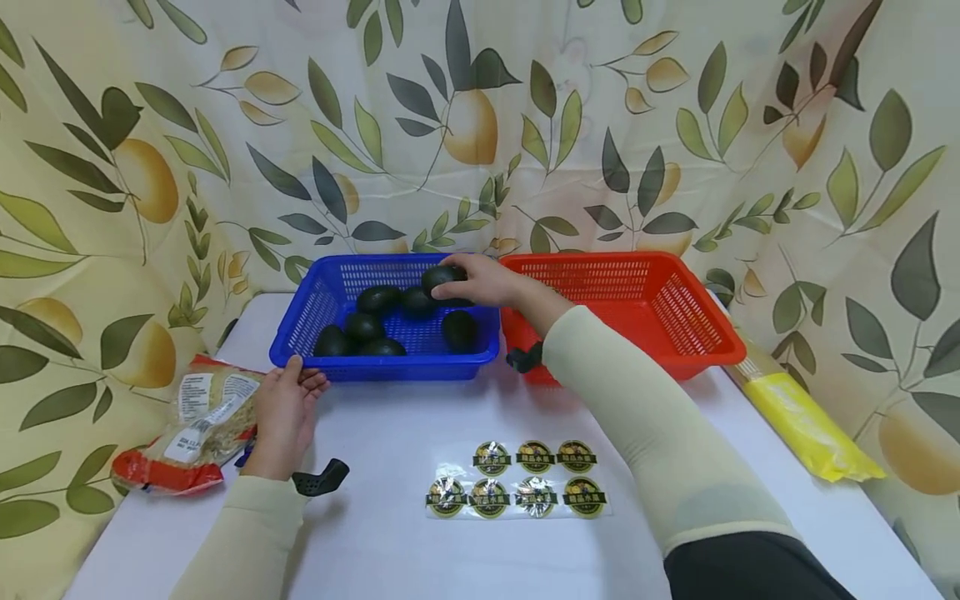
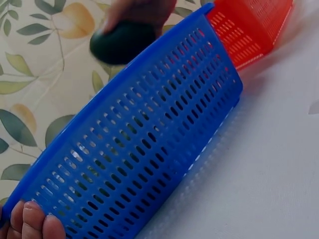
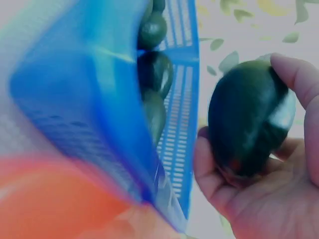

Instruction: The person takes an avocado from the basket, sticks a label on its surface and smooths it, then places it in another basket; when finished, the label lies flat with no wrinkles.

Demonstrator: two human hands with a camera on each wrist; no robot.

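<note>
In the head view, my right hand [image 1: 483, 282] grips a dark green avocado [image 1: 441, 280] above the back right of the blue basket [image 1: 405, 367]. From the right wrist, thumb and fingers show curled round that avocado [image 3: 249, 117]. More avocados [image 1: 365, 326] lie inside the basket, several at its left and one at the right [image 1: 460, 331]. My left hand [image 1: 287, 408] holds the basket's front left rim, thumb at the edge and fingers bent against the outer wall. Those fingertips [image 2: 34, 219] show at the lower left of the left wrist view.
A red basket [image 1: 705, 360] stands right beside the blue one. On the white table [image 1: 375, 517] lies a sheet of round gold-and-black stickers [image 1: 536, 460]. A red-and-clear food packet [image 1: 202, 425] is at the left, a yellow packet [image 1: 806, 417] at the right. Leaf-patterned cloth hangs behind.
</note>
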